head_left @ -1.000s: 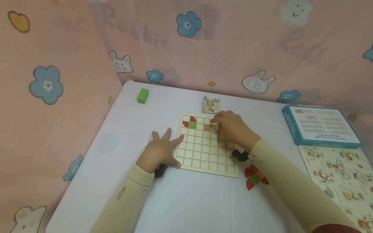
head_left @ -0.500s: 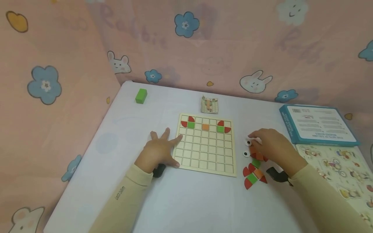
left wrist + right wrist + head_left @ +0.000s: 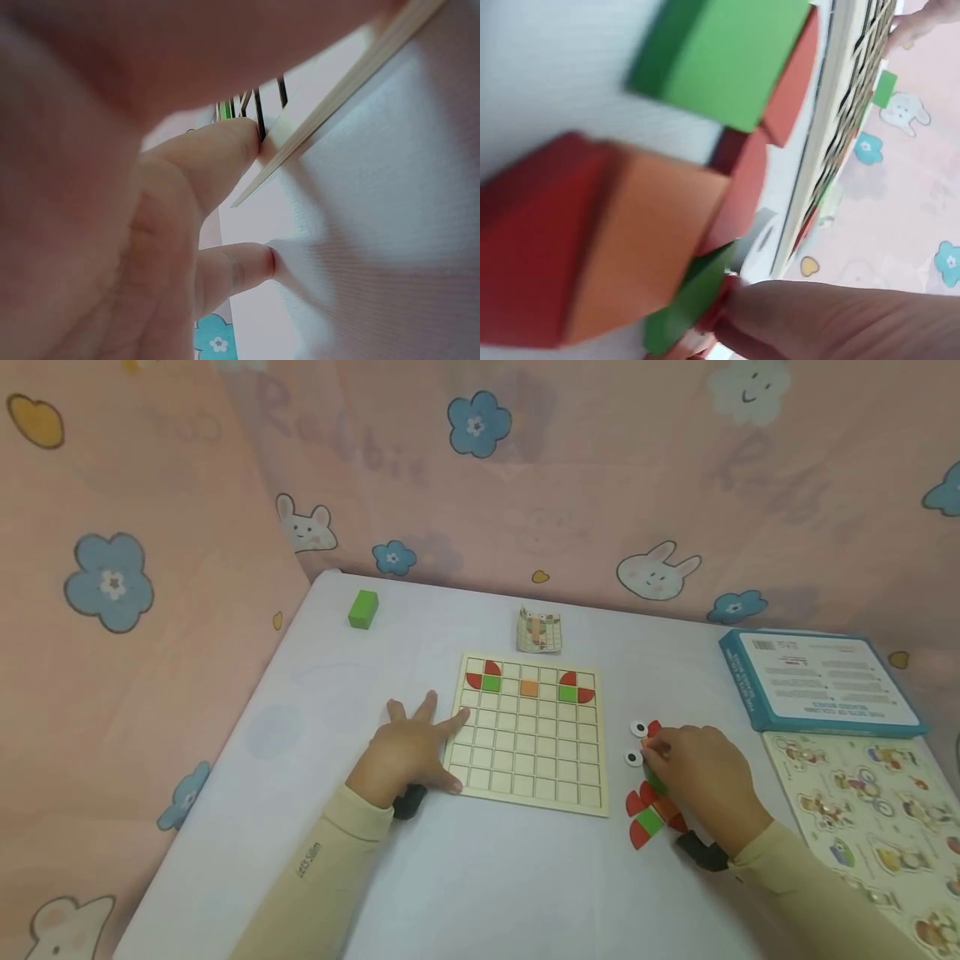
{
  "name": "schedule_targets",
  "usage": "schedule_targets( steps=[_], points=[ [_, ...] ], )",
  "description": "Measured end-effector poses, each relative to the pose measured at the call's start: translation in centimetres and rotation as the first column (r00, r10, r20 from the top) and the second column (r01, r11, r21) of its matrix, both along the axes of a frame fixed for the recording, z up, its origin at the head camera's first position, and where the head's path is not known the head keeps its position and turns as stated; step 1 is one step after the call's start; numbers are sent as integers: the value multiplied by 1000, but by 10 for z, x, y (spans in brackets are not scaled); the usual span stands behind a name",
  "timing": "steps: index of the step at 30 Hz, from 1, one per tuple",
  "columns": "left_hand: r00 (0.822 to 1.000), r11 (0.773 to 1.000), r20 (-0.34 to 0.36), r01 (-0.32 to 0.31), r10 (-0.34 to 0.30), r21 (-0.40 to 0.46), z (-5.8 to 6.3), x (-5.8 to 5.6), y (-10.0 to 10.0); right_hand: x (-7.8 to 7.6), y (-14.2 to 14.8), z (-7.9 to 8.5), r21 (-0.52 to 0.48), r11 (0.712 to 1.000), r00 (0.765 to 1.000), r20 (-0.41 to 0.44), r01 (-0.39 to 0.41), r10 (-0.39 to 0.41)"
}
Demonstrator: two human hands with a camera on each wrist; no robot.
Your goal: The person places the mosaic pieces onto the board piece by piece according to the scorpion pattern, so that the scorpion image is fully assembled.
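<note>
Steady the wooden grid board (image 3: 517, 746) with left hand (image 3: 405, 749), spread wide at its left edge. With right hand (image 3: 708, 783) bunched narrow at the mosaic blocks (image 3: 649, 819), on the table (image 3: 525, 885) off the board's right edge, cannot tell if pinching one. Best to lift straight up, clear of the nearby googly eyes (image 3: 632, 757).

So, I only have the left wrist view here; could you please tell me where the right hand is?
Observer: The right hand is at the loose pieces, to the right of the board.
Operator: Thank you; does anything lie between it and the board?
Observer: Yes, two round eye discs.
Operator: And is any piece on the board orange?
Observer: Yes, one orange square, in the second row from the far edge.
</note>
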State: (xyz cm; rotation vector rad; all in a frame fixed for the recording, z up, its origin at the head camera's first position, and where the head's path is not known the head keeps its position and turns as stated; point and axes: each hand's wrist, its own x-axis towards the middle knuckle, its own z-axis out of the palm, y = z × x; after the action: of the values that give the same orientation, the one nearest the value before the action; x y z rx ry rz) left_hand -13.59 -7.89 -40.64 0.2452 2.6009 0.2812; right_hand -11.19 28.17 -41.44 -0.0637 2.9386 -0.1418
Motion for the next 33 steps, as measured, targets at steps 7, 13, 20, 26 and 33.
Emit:
schedule_targets(
  steps=[7, 13, 20, 26, 33],
  points=[
    [1000, 1000, -6, -1, 1, 0, -2, -1, 0, -7, -8, 12, -60, 996, 998, 17, 59, -58],
    [1000, 1000, -10, -4, 4, -4, -3, -2, -1, -31, -43, 26, -83, 989, 987, -121, -119, 108],
    [1000, 1000, -6, 8, -8, -3, -3, -1, 1, -62, -91, 13, -106, 902, 899, -196, -418, 393],
    [1000, 1000, 1, 3, -3, -13, -2, -2, 1, -74, -115, 3, -3, 861, 844, -201, -508, 497],
    [1000, 1000, -1, 2, -2, -16, -5, -3, -1, -69, -120, -6, 69, 845, 806, -269, -530, 527]
  ],
)
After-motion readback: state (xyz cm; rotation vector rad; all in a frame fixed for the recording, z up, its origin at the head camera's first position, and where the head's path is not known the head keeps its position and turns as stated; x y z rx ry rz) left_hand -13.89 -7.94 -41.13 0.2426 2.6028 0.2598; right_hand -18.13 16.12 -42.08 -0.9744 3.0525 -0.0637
